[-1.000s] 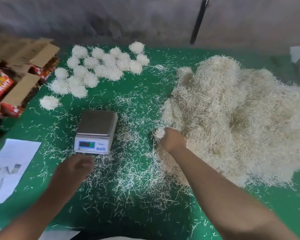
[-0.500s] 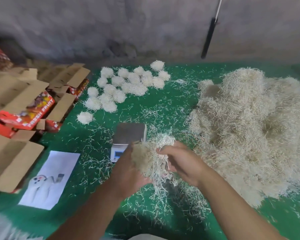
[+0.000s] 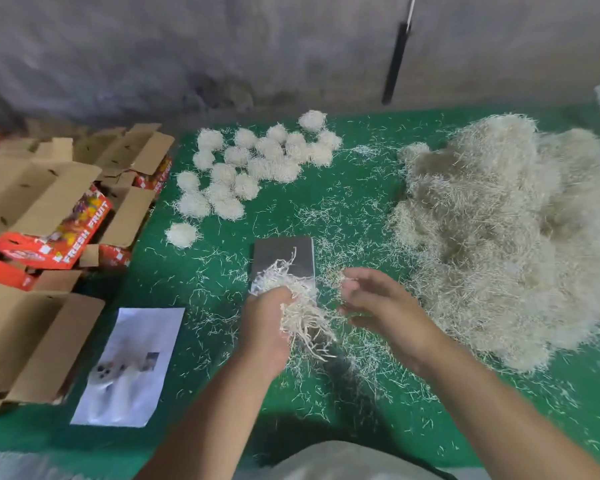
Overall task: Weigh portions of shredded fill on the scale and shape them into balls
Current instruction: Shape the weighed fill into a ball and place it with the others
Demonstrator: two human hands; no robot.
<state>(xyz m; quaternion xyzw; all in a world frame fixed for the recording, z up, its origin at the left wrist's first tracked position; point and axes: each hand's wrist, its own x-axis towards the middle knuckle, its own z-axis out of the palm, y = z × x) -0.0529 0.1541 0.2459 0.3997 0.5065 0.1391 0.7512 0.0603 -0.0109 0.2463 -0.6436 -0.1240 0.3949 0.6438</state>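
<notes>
The left hand (image 3: 264, 336) grips a loose tuft of shredded fill (image 3: 300, 308) just above the near edge of the scale (image 3: 283, 254). The right hand (image 3: 378, 306) hovers beside it, fingers loosely spread, holding at most a few strands. The fill looks light, springy and prone to shedding, so cupping it from both sides should suit. Finished balls (image 3: 253, 168) lie far left, and the big pile (image 3: 506, 230) sits to the right.

The right hand (image 3: 378, 303) now sits apart from the clump of fill (image 3: 302, 306), fingers spread; only the left hand (image 3: 267, 327) grips it, strands dangling below.
</notes>
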